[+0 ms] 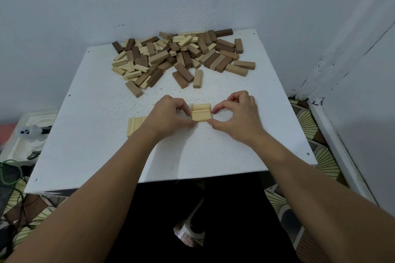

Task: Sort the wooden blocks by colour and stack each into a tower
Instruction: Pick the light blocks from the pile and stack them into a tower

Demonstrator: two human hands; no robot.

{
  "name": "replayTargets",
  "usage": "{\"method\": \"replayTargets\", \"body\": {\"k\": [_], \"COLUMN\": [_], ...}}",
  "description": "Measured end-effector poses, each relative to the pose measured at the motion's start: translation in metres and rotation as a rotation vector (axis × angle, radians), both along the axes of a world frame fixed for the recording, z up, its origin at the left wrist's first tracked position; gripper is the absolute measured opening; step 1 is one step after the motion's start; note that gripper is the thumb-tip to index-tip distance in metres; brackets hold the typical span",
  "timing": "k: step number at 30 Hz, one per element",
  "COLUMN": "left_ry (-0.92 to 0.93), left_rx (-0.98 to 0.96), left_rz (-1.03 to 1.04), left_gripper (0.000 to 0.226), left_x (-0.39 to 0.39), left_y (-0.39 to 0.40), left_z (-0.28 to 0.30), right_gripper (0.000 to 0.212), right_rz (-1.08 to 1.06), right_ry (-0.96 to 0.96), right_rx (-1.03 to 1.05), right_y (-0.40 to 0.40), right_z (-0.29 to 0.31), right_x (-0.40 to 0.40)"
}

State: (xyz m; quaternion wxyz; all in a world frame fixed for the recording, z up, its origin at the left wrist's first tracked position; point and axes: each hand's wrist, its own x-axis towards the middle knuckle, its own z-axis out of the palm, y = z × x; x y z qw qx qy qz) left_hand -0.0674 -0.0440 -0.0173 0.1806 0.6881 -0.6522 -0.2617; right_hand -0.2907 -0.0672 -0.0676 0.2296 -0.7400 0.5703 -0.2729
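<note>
A row of light wooden blocks lies side by side in the middle of the white table. My left hand pinches the row's left end with thumb and fingertips. My right hand pinches its right end the same way. A second flat row of light blocks lies to the left, partly hidden behind my left wrist. At the far side sits a big mixed pile of light, mid-brown and dark brown blocks.
The table stands in a wall corner, with walls behind and to the right. A white tray with a small ghost figure sits on the floor at the left, beside green and black cables. Patterned floor shows around the table.
</note>
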Motion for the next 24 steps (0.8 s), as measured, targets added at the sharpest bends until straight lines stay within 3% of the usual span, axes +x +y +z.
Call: {"method": "replayTargets", "body": {"k": [13,20,24], "left_ry": [-0.005,0.02,-0.068], "left_rx": [-0.013,0.036,0.067], "left_rz": [-0.002,-0.011,-0.072], "left_gripper": [0.029,0.071,0.069], "left_x": [0.0,0.0021,0.0018], "left_y": [0.0005,-0.0026,-0.009], "left_z": [0.0,-0.0006,0.0014], "right_gripper": [0.036,0.066,0.065], "right_rz": [-0.004,0.023,0.065], "right_ry": [0.041,0.116,0.193], "right_rx": [-0.003,0.033,0.072], "right_y": [-0.0016,-0.0019,-0.0043], "right_z": [-0.001,0.0033,0.0069], "right_x": [-0.0001,0.0003,0.0003]}}
